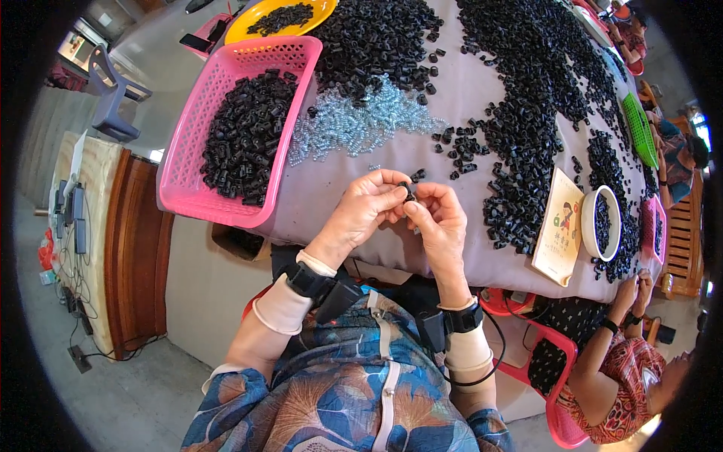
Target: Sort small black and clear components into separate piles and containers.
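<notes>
Both my hands meet above the near edge of the cloth-covered table. My left hand (pixel 367 205) pinches a small black plastic part (pixel 407 190) between thumb and fingers. From the other side, the fingertips of my right hand (pixel 439 216) close on the same spot; whether they grip this part or a second small piece is hidden. Just beyond my hands lies a heap of small clear bluish springs (pixel 365 120). To the left, a pink basket (pixel 181 162) holds many black plastic parts (pixel 252 135).
More black parts (pixel 527 173) cover the table to the right, beside a booklet (pixel 558 226) and a white bowl (pixel 590 239). A yellow plate (pixel 239 29) stands at the far left. On my right sits a person (pixel 610 361) on a pink chair (pixel 561 418); others sit farther along.
</notes>
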